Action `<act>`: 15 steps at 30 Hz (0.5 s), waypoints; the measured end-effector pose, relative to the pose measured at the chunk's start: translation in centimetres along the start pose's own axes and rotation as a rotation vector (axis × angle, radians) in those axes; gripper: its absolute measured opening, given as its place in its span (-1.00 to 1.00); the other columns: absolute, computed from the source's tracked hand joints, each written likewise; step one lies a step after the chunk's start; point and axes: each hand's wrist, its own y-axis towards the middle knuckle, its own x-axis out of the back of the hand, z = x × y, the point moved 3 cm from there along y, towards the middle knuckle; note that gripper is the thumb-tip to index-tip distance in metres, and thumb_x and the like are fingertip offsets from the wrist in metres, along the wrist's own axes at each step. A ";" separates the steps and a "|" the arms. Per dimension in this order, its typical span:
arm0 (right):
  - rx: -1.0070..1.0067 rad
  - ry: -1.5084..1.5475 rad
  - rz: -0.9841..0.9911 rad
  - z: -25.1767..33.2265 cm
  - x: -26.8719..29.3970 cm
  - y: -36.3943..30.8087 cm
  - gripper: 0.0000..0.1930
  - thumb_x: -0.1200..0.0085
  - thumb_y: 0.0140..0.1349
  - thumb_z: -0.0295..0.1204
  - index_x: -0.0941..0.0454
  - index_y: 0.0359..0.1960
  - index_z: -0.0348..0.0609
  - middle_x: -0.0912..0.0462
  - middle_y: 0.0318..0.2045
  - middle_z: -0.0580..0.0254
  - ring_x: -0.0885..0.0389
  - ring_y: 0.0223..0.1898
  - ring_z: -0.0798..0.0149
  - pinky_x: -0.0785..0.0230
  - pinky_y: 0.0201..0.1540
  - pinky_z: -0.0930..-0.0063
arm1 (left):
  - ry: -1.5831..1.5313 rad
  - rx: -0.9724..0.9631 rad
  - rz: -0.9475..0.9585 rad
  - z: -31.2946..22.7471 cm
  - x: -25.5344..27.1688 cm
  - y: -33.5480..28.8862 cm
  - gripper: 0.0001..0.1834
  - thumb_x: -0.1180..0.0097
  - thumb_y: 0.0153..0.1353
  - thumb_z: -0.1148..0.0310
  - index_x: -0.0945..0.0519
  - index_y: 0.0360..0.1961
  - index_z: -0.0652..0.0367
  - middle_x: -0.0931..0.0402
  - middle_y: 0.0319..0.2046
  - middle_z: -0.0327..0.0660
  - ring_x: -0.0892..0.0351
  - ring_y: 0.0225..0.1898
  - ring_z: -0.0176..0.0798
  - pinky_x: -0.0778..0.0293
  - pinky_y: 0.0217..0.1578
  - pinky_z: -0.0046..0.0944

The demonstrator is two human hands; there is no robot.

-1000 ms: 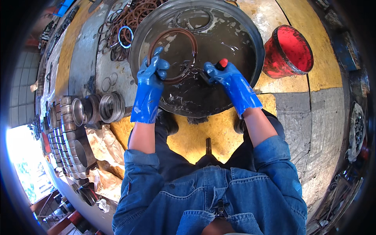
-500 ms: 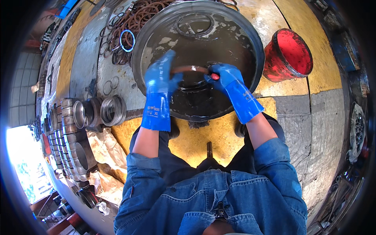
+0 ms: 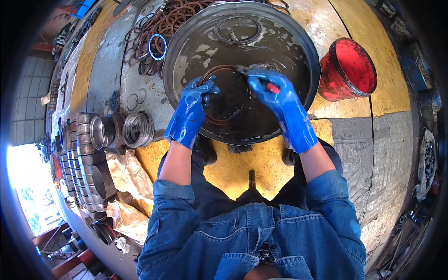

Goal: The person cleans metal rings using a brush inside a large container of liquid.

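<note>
Both my hands wear blue rubber gloves over a wide, round metal tub (image 3: 168, 86) of dark, murky liquid. My left hand (image 3: 192, 101) is closed on the left side of a thin, rusty brown metal ring (image 3: 215, 70), held tilted with its face toward me. Closed around a red-handled tool (image 3: 272, 88), my right hand (image 3: 276, 97) is at the ring's upper right. The tool's dark tip meets or nearly meets the ring there; its exact kind is hidden by the glove. At the tub's far side a larger flat ring (image 3: 255, 36) lies partly in the liquid.
A red bucket (image 3: 327, 74) stands tilted right of the tub. Rusty rings (image 3: 186, 15) are heaped at the far left, with a blue-white ring (image 3: 151, 46) beside them. Metal sleeves (image 3: 84, 140), a bundle of thin rings (image 3: 138, 129) and brown paper (image 3: 126, 175) lie at left.
The ring has turned from nearly edge-on to face me. My left hand has lowered and closed on its left side, while my right hand has shifted slightly right with the tool.
</note>
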 end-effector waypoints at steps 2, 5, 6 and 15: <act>0.162 0.140 0.047 2.9 -2.2 -0.4 -0.75 -0.30 0.22 -0.61 -0.75 -0.07 -0.11 -0.79 -0.08 0.12 -0.78 -0.08 0.26 -0.61 0.04 0.40 | -0.010 -0.041 -0.007 0.3 0.1 0.0 -0.71 -0.26 0.34 0.33 -0.66 0.04 0.15 -0.71 -0.40 -0.25 -0.34 -0.61 -0.53 -0.22 -0.58 -0.50; 0.401 -0.099 0.124 4.5 -3.8 -0.1 -0.71 -0.32 0.18 -0.60 -0.73 -0.04 -0.09 -0.77 -0.07 0.05 -0.79 -0.08 0.09 -0.64 0.01 0.33 | -0.024 -0.054 0.000 1.0 -0.2 0.4 -0.76 -0.26 0.34 0.34 -0.67 -0.01 0.15 -0.68 -0.43 -0.26 -0.33 -0.62 -0.53 -0.21 -0.60 -0.50; 0.399 -0.145 0.095 3.8 -3.9 0.1 -0.70 -0.33 0.18 -0.60 -0.72 -0.04 -0.08 -0.77 -0.07 0.04 -0.79 -0.08 0.06 -0.64 0.01 0.31 | -0.027 -0.051 0.004 0.9 -0.5 0.3 -0.77 -0.26 0.34 0.34 -0.67 -0.02 0.15 -0.67 -0.45 -0.27 -0.32 -0.63 -0.52 -0.20 -0.61 -0.50; -0.546 0.153 -0.209 -4.6 -1.7 0.4 -0.82 -0.22 0.32 -0.40 -0.73 -0.19 -0.25 -0.78 -0.31 0.27 -0.69 -0.33 0.44 -0.54 -0.17 0.50 | -0.203 -0.026 0.085 0.2 -1.3 -0.8 -0.60 -0.15 0.43 0.34 -0.55 0.25 0.13 -0.56 -0.51 -0.30 -0.23 -0.73 -0.54 -0.11 -0.68 -0.46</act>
